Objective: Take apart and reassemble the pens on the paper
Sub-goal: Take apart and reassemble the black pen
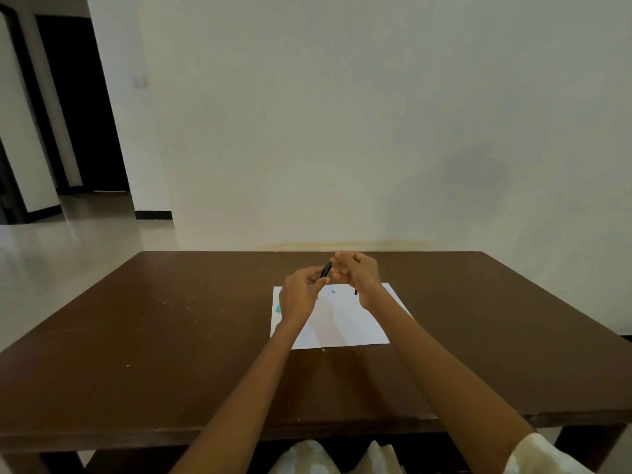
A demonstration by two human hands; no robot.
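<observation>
Pen (326, 269) is up in the air above the paper (337, 323), black and tilted. My left grip (301, 292) pinches its lower end, my right grip (357, 273) its upper end. 2 small parts lie on the paper: dark dot (333, 292), teal piece (277, 307). Counter (154, 336) is brown.

A plain room in a home, by the look: a brown wooden desk (171, 336) against a bare cream wall (342, 114), glossy tiled floor (68, 241) and dark doorways (78, 107) upper left.
</observation>
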